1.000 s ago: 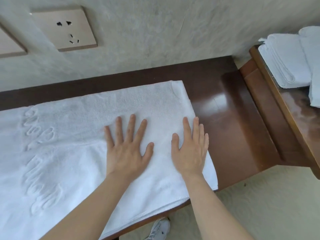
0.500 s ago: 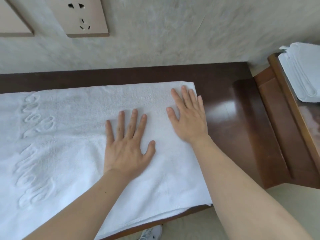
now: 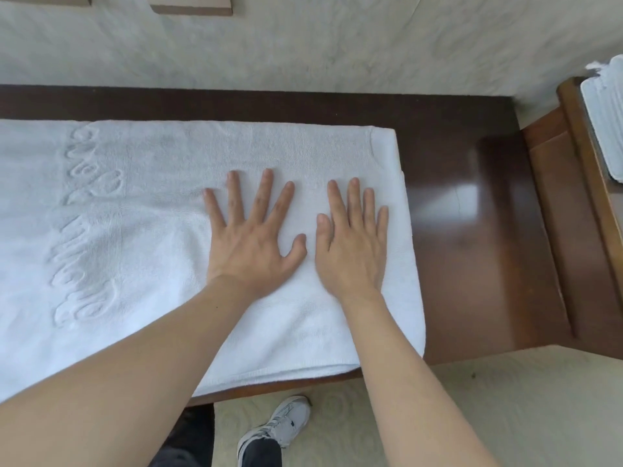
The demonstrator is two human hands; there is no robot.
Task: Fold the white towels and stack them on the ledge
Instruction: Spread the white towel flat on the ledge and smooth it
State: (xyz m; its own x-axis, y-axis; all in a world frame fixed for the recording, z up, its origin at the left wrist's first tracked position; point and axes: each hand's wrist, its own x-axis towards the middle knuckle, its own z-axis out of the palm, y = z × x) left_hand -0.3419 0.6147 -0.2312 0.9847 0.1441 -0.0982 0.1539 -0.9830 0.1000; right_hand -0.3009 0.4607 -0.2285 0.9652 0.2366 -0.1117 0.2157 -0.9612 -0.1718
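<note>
A white towel (image 3: 141, 251) with raised lettering lies spread flat on a dark wooden ledge (image 3: 451, 210), folded double along its near edge. My left hand (image 3: 253, 237) presses flat on it with fingers spread. Beside it, my right hand (image 3: 352, 241) lies flat near the towel's right edge, fingers straight and together. Folded white towels (image 3: 606, 109) are stacked on a raised wooden surface at the far right, partly cut off by the frame.
A grey wall with beige socket plates (image 3: 192, 3) backs the ledge. The bare glossy end of the ledge lies right of the towel. A stepped wooden side unit (image 3: 569, 203) rises at the right. My shoe (image 3: 279, 429) stands on pale floor below.
My right hand has slid back from the towel's far right corner toward me and now lies level with the left hand. The left hand has hardly moved.
</note>
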